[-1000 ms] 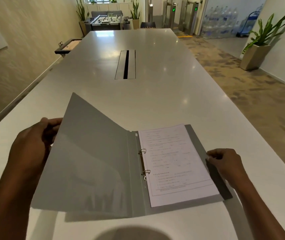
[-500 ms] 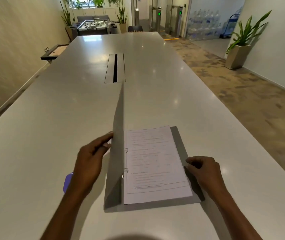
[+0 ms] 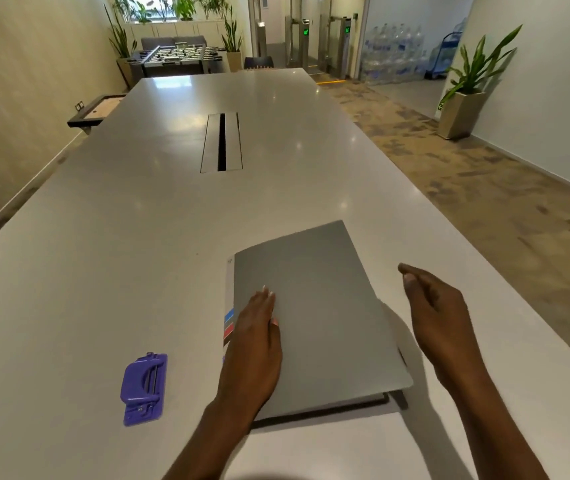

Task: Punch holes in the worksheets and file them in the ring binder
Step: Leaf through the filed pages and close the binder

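Observation:
The grey ring binder point(image 3: 321, 306) lies closed on the white table point(image 3: 138, 254), its spine with coloured labels facing left. The worksheets are hidden inside it. My left hand point(image 3: 254, 344) rests flat on the front cover near the spine, fingers straight. Just off the binder's right edge hovers my right hand point(image 3: 439, 317), fingers loosely bent and holding nothing. A purple hole punch point(image 3: 143, 388) sits on the table to the left of the binder.
A cable slot point(image 3: 221, 142) is set into the table's middle, farther back. The table's right edge runs close to my right arm, with carpet floor beyond. A potted plant point(image 3: 463, 102) stands by the right wall.
My left hand swung the front cover over to the right and shut the binder on the worksheets. My right hand came off the page edge. The hole punch is now uncovered.

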Available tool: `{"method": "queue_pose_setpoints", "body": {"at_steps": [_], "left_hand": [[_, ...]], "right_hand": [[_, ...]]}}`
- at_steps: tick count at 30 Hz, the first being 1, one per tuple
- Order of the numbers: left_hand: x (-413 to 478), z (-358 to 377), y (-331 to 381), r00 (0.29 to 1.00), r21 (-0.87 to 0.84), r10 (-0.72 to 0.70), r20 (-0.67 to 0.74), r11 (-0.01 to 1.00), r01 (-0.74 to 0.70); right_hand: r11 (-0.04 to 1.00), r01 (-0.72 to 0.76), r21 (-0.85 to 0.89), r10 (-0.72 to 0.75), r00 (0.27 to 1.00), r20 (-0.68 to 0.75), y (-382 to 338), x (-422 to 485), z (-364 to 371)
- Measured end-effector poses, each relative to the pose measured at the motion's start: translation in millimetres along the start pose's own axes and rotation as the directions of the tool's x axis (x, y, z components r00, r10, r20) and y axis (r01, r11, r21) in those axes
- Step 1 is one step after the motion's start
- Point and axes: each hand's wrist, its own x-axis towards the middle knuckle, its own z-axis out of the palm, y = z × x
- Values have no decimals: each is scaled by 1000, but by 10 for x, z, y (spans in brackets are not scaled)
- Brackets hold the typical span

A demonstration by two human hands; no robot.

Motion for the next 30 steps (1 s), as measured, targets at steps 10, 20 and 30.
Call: {"method": "queue_pose_setpoints", "body": {"at_steps": [10, 20, 30], "left_hand": [[32, 585, 127, 983, 462, 67, 169, 876, -139], [7, 820, -89, 959, 498, -37, 282, 860, -114], [215, 544, -340, 989, 613, 28, 143, 783, -111]], "right_hand": [[900, 308, -310, -138, 873, 468, 429, -530, 1048], [802, 410, -433, -195, 867, 459, 853, -489, 1324], [574, 575, -583, -314, 812, 492, 710, -409, 1741]]}}
